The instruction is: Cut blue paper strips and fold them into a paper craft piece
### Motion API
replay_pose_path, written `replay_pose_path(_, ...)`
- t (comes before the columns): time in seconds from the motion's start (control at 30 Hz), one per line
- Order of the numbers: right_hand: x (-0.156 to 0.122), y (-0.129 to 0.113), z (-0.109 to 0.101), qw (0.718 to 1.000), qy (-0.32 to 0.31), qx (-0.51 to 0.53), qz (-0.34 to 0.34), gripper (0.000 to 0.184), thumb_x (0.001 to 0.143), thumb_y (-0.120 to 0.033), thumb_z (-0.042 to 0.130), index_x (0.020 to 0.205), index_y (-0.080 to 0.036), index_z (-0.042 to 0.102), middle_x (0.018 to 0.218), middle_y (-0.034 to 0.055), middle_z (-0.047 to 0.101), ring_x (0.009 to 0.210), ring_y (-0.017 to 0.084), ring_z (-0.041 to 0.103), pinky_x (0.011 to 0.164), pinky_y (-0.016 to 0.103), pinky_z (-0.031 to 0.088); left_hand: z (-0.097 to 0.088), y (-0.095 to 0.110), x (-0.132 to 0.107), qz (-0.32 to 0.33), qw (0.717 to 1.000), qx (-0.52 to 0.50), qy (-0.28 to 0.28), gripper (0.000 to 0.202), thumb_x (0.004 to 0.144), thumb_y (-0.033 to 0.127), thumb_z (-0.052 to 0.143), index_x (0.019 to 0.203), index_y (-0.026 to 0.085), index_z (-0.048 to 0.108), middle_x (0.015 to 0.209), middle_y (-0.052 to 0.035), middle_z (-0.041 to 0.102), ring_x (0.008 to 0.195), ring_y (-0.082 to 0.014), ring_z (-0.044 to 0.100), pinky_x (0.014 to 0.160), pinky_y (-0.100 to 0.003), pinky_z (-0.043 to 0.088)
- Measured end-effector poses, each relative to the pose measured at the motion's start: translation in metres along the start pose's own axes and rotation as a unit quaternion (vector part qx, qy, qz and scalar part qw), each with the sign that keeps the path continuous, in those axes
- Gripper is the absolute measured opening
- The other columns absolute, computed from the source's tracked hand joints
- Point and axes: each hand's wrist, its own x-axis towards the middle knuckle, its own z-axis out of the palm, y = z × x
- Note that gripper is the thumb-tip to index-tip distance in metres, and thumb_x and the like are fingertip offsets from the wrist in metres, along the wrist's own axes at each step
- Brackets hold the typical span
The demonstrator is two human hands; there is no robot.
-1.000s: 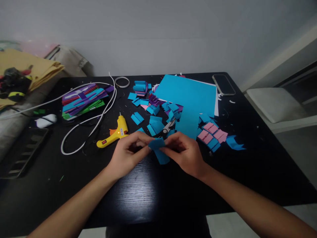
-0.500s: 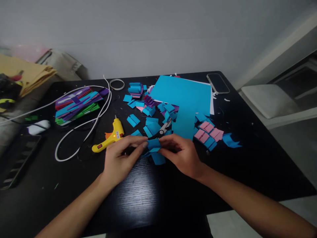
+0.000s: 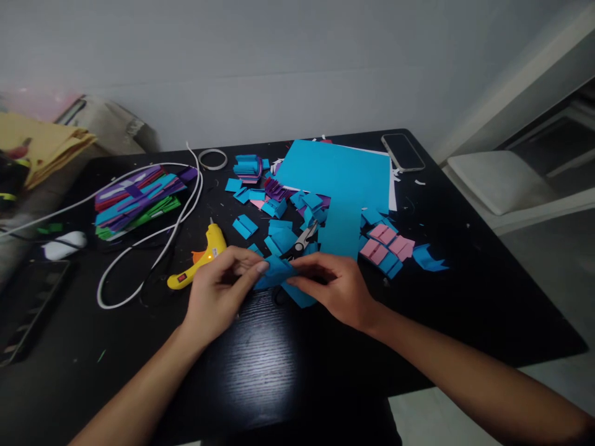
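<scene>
Blue paper [image 3: 275, 274] is what we pinch — our left hand [image 3: 218, 290] and right hand [image 3: 338, 286] both clamped on it, a yellow glue gun [image 3: 214, 240] near the left.

One left hand [image 3: 211, 297] and one right hand [image 3: 341, 288] are showing over the counter [image 3: 418, 328]. One glue gun [image 3: 216, 241], one pair of scissors [image 3: 305, 238], one phone [image 3: 403, 152] and, toward the right edge, three pink pieces [image 3: 383, 233] are lying there; blue pieces [image 3: 281, 237] are overlapping beyond exact count.
</scene>
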Motion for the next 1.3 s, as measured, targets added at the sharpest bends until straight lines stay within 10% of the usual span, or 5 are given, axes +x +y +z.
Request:
replay_pose_path(0.2, 0.002, -0.007, -0.002, 1.0, 0.007, -0.02, 0.009, 0.018, 0.081, -0.023, 0.084, 0.099, -0.024, 0.083, 0.099, 0.0041, 0.083, 0.092, 0.022, 0.079, 0.087, 0.037, 0.065, -0.006, -0.006, 0.003, 0.041, 0.994, 0.056, 0.082, 0.014, 0.091, 0.026, 0.072, 0.105, 0.023, 0.07, 0.098, -0.0018, 0.071, 0.085, -0.0166, 0.066, 0.078, -0.028, 0.054)
replay_pose_path(0.47, 0.004, -0.008, -0.005, 0.996, -0.016, -0.081, -0.041, 0.017, 0.087, -0.02, 0.078, 0.103, -0.025, 0.083, 0.102, 0.0046, 0.083, 0.093, 0.022, 0.078, 0.09, 0.037, 0.062, -0.007, -0.008, -0.009, 0.046, 0.992, -0.097, -0.068, 0.044, 0.097, 0.032, 0.059, 0.141, 0.024, 0.061, 0.122, -0.0081, 0.072, 0.109, -0.0245, 0.068, 0.091, -0.034, 0.055)
replay_pose_path(1.03, 0.004, -0.01, -0.007, 0.996, 0.021, -0.065, -0.054, 0.029, 0.077, -0.021, 0.089, 0.103, -0.023, 0.075, 0.095, 0.0031, 0.08, 0.089, 0.02, 0.078, 0.089, 0.035, 0.064, -0.003, -0.005, -0.004, 0.082, 0.99, 0.066, -0.091, 0.003, 0.088, 0.02, 0.077, 0.088, 0.023, 0.075, 0.086, -0.0005, 0.079, 0.078, -0.015, 0.073, 0.069, -0.024, 0.056)
replay_pose_path(1.17, 0.009, -0.005, -0.007, 0.998, 0.058, 0.035, 0.019, 0.075, 0.064, -0.029, 0.097, 0.129, -0.028, 0.06, 0.12, 0.006, 0.073, 0.106, 0.023, 0.074, 0.088, 0.037, 0.066, -0.001, -0.001, -0.005, 0.065, 0.998, 0.002, -0.016, 0.009, 0.084, 0.015, 0.078, 0.085, 0.023, 0.074, 0.084, 0.0013, 0.078, 0.078, -0.0137, 0.073, 0.072, -0.023, 0.058)
replay_pose_path(1.3, 0.011, -0.005, -0.003, 0.977, -0.015, 0.149, 0.149, 0.053, 0.065, -0.033, 0.097, 0.109, -0.022, 0.069, 0.104, 0.0043, 0.078, 0.09, 0.022, 0.078, 0.085, 0.037, 0.068, 0.004, 0.003, -0.007, 0.048, 0.998, -0.029, 0.039, 0.01, 0.08, 0.014, 0.08, 0.082, 0.022, 0.075, 0.083, 0.0008, 0.078, 0.079, -0.0144, 0.074, 0.07, -0.023, 0.059)
